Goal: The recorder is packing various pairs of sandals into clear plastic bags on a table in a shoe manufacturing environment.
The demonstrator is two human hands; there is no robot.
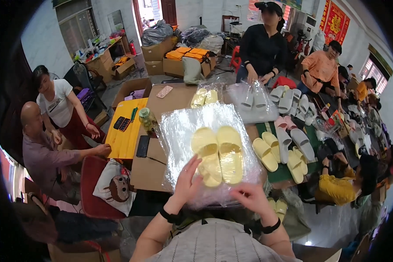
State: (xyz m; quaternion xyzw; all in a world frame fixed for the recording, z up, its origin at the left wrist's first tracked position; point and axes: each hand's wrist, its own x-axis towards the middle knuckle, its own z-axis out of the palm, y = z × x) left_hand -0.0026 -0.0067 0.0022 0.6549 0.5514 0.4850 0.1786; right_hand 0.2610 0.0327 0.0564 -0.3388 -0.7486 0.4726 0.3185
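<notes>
The left hand is spread open, its fingers pressed flat against the near face of a clear plastic bag. It closes on nothing; it only supports the bag from the side. The right hand is at the lower edge of the same bag, fingers curled onto the plastic, but I cannot tell if it really pinches the film or only touches it.

Inside the bag, just above both hands, is a pair of pale yellow slippers, side by side. I judge the bag is lifted like this so the pair lies flat inside.

Beyond the bag is a cardboard table top, and to the right of the hands more loose yellow slippers lie on a green mat.
</notes>
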